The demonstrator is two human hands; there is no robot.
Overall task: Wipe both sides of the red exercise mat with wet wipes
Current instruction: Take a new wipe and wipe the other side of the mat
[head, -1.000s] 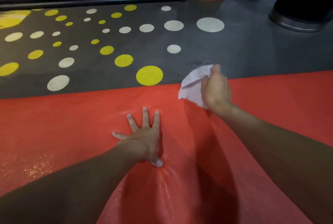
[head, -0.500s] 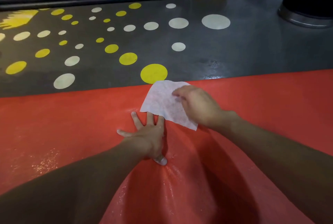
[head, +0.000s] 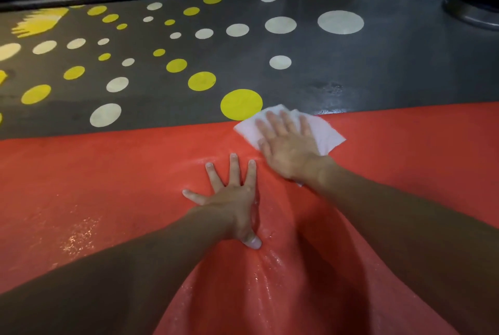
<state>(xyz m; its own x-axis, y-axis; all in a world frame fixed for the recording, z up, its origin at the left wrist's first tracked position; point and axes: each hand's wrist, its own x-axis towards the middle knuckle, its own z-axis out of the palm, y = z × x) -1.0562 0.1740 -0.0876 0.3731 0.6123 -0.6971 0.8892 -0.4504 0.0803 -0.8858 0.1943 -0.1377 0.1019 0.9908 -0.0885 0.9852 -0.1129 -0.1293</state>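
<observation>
The red mat [head: 108,186] lies on the grey floor [head: 378,70] and fills the lower part of the view, its far edge just beside a large yellow dot [head: 241,104]. Its finely textured surface glistens with wet patches at the left and between the forearms, where it rises toward the person. Both arms reach forward. The left hand [head: 232,199] presses palm down on the mat, fingers straight and spread, thumb pointing back toward the body. The right hand [head: 289,148], just beyond it and not touching it, lies flat with straight fingers on a white wipe [head: 324,135], pressing it onto the mat's far edge. One corner of the wipe overlaps the floor.
</observation>
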